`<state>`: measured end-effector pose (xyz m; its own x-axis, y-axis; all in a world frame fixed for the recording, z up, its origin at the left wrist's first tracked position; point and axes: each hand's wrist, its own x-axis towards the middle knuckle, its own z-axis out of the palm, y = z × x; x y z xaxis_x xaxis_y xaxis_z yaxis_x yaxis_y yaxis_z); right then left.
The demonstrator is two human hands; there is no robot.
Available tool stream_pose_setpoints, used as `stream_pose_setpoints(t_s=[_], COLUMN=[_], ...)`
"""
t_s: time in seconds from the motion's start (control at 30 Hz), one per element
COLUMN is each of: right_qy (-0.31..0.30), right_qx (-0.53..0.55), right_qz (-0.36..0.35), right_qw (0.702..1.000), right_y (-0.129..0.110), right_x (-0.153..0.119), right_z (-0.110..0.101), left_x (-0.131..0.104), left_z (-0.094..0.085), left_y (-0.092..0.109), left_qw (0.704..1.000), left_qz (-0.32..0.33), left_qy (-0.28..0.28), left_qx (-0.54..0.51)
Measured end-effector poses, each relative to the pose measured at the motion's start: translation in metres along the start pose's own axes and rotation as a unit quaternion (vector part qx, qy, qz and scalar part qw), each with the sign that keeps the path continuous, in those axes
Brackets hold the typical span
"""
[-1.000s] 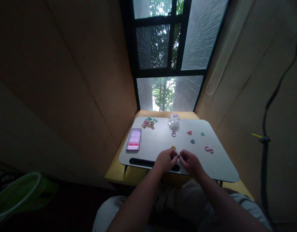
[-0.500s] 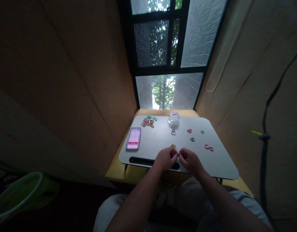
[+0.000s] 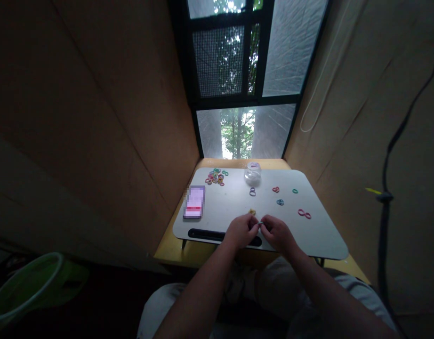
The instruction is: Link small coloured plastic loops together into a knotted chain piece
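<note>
Low over the front of a white lap table (image 3: 319, 240), my left hand (image 3: 242, 231) and my right hand (image 3: 276, 232) meet fingertip to fingertip. Both are closed in a pinch on one small pale hair tie (image 3: 260, 223), mostly covered by the fingers. Just beyond my left fingers lie yellow hair ties (image 3: 252, 211). Farther back and to the right are purple ones (image 3: 253, 194), a red cluster (image 3: 276, 189), a blue cluster (image 3: 280, 202), a green one (image 3: 295, 191) and a pink pair (image 3: 304, 213). A mixed-colour pile of hair ties (image 3: 216, 177) sits at the back left.
A clear jar (image 3: 253, 175) stands at the table's back edge. On the left lies a phone (image 3: 194, 202) with a lit screen, and a black slot (image 3: 206, 234) runs along the front. A green basket (image 3: 58, 278) is on the floor; a dark cable (image 3: 386, 197) hangs at right.
The view has shifted very slightly. Both hands stay together at the same spot, still pinching the pale hair tie, and the things on the table have not moved.
</note>
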<state>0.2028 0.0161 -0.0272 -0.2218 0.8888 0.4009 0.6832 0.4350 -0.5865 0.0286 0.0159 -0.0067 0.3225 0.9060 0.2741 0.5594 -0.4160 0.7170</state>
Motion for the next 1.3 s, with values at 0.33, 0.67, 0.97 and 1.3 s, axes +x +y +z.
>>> stream_pose_setpoints(t_s=[0.33,0.67,0.97,1.3], right_qy=[0.003,0.003,-0.001,-0.006], right_qx=[-0.007,-0.007,-0.003,-0.016], right_qz=[-0.003,0.000,0.002,-0.005], right_qw=[1.000,1.000,1.000,1.000], right_y=[0.0016,-0.0004,-0.0019,-0.0021], right_x=[0.0006,-0.0002,0.0004,0.0005], right_z=[0.0016,-0.0003,-0.0017,-0.0007], left_x=[0.0005,-0.0005,-0.0003,-0.0008], left_z=[0.0018,0.0012,0.0000,-0.0011], left_y=[-0.0008,-0.0002,0.0034,0.0037], left_qw=[1.000,1.000,1.000,1.000], left_qz=[-0.004,-0.004,-0.014,-0.012], left_qy=[0.001,0.003,-0.001,-0.005], left_qx=[0.012,0.004,0.005,-0.009])
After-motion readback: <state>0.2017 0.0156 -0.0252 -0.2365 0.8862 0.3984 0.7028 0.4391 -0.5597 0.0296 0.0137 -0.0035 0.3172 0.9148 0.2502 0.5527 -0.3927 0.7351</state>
